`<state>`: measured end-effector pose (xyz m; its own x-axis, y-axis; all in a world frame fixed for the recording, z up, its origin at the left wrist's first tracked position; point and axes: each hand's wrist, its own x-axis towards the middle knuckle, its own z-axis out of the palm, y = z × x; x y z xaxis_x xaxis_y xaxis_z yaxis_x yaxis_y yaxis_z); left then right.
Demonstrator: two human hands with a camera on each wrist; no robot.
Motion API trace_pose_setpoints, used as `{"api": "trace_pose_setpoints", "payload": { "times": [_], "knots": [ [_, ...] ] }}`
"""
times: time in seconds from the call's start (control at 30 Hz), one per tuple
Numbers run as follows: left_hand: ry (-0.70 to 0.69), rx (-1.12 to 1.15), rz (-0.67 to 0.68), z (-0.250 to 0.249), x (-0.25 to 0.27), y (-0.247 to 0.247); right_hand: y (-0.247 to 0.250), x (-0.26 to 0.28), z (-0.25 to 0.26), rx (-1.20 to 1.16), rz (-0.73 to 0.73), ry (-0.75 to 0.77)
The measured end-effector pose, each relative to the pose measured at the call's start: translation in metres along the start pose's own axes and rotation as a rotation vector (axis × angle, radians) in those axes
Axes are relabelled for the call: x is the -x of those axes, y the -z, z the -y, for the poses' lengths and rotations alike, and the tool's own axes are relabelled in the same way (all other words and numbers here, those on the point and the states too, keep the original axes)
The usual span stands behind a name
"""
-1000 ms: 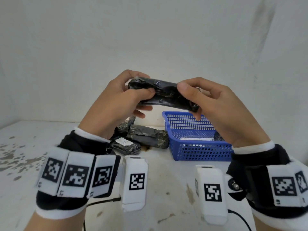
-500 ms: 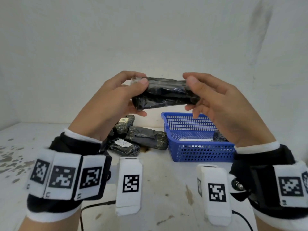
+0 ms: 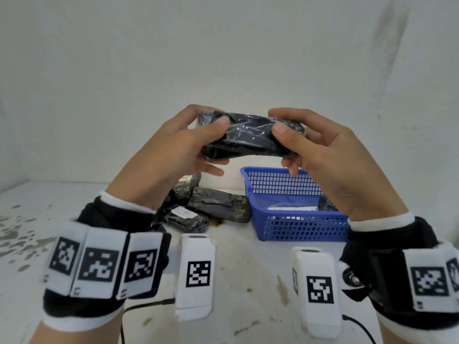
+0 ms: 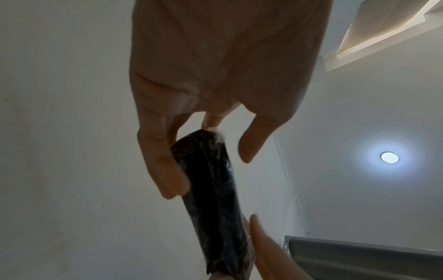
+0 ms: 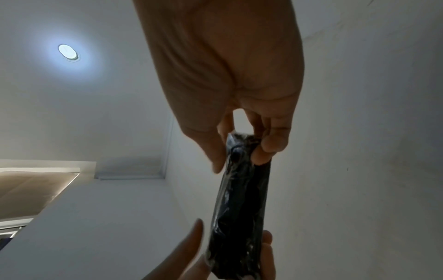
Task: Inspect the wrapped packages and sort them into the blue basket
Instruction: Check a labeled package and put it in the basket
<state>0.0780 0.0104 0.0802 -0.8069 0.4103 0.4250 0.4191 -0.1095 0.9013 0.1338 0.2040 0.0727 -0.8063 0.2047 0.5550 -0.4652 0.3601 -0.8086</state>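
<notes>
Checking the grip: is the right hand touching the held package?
Touching. The head view shows the right hand's thumb pressed on the held package.

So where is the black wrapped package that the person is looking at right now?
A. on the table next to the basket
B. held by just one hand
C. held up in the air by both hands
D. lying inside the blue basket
C: the left hand and right hand each grip one end of the black wrapped package, up above the blue basket.
</notes>
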Motion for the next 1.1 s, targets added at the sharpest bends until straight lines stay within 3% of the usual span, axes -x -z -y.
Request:
{"api": "trace_pose_setpoints", "payload": {
  "times": [0.6,0.83,1.1],
  "knots": [
    [-0.076,-0.115,-0.061,0.007,-0.003,-0.012,-0.009,0.003,0.003,0.053,-0.011,0.107],
    [-0.003,-0.174,-0.013,0.004,0.001,-0.014,-0.008,0.003,0.004,0.055,-0.067,0.149],
    [-0.105,0.030,-0.123,0.006,-0.006,-0.005,-0.001,0.002,0.004,0.064,-0.037,0.070]
  ]
}}
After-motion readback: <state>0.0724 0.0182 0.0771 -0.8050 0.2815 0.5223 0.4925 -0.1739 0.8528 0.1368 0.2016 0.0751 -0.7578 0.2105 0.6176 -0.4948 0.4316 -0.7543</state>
